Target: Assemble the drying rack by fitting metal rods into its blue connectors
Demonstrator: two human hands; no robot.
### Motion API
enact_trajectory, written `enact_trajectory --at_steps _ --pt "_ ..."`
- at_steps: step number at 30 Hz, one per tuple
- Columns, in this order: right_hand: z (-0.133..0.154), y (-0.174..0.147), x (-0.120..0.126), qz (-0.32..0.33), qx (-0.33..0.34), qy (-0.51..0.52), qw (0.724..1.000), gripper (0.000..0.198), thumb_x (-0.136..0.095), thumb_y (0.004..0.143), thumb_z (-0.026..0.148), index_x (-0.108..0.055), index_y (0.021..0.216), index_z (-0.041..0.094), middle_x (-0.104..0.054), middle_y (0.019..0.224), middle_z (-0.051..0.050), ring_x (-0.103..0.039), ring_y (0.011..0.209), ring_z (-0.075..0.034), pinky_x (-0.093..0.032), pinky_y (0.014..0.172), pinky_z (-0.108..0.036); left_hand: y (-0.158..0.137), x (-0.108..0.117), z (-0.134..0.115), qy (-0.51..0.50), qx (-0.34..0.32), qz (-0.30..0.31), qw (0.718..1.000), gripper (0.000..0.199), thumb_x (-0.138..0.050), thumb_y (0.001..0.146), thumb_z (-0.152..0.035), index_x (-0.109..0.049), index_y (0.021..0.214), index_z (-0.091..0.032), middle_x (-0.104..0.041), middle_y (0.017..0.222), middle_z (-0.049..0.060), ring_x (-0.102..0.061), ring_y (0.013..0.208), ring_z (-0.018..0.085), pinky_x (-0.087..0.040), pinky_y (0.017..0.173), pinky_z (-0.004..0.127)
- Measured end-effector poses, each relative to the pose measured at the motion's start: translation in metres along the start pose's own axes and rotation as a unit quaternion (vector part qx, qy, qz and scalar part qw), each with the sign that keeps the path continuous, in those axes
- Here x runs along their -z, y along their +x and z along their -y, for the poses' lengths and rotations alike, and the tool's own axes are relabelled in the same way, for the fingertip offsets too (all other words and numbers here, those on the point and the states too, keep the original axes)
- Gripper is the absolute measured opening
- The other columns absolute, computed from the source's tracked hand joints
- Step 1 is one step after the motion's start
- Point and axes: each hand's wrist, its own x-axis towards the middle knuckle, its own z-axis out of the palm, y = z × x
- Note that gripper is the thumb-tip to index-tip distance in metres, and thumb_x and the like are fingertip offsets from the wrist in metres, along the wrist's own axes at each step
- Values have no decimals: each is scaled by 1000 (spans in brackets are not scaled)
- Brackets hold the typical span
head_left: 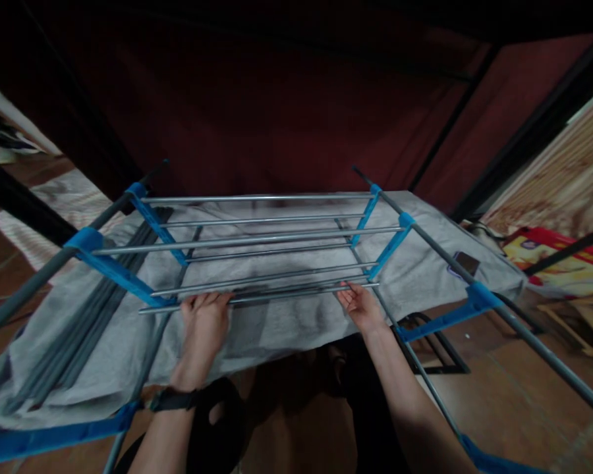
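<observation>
A rack of grey tubes (548,355) joined by blue plastic brackets (113,271) stands over a grey cloth (277,339). Thin metal rods (271,197) span it from side to side. Low at its near side, a metal rod (286,295) lies across, its left end sticking out past the blue bracket. My left hand (206,322) is closed over this rod near the left bracket, fingertips hidden behind it. Near the rod's right end, my right hand (360,307) pinches it between thumb and fingers.
Several loose grey tubes (91,316) lie bundled on the cloth at left. A phone (464,264) rests on its right part. A red and yellow package (563,257) and a wooden stool (576,326) stand at right. Dark red fabric (277,118) hangs behind.
</observation>
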Motion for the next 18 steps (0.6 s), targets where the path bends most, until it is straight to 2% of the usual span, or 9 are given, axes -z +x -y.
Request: enact_trajectory --at_steps 3,6,9,12,16,18 --pt "7 2 2 -6 17 6 1000 14 -56 85 7 -61 80 19 -71 75 -2 -70 69 -11 -61 74 -24 -4 1 10 11 60 -25 998 36 -36 96 -19 -68 110 -20 -70 109 9 -54 115 29 -24 109 55" --pt "12 3 4 -8 38 3 999 15 -58 85 6 -61 80 20 -72 74 0 -70 68 -11 -61 72 -24 -7 7 14 19 97 -20 995 35 -36 94 -21 -67 109 -17 -69 112 14 -53 117 34 -22 108 65" --pt "18 3 7 0 74 1 997 15 -65 82 7 -60 80 21 -73 76 2 -71 68 -10 -60 69 -23 -8 13 16 6 148 20 989 35 -37 93 -23 -66 109 -14 -67 114 17 -53 119 38 -24 104 69" --pt "24 2 8 17 123 9 992 16 -72 79 12 -60 83 22 -73 79 3 -71 70 -10 -59 67 -20 -5 16 20 -2 197 73 978 38 -31 94 -24 -66 108 -17 -67 118 16 -53 120 39 -29 101 69" --pt "30 -3 6 29 210 15 977 16 -75 79 20 -63 89 22 -74 83 2 -71 73 -9 -58 69 -18 -2 13 29 -28 206 136 969 41 -28 95 -28 -64 113 -18 -64 124 17 -56 119 40 -38 96 66" --pt "33 -6 3 57 229 12 972 17 -73 81 24 -64 94 22 -75 88 1 -71 77 -11 -58 71 -21 -2 11 33 -39 204 153 966 42 -31 95 -32 -64 116 -17 -65 123 19 -59 115 41 -41 95 65"
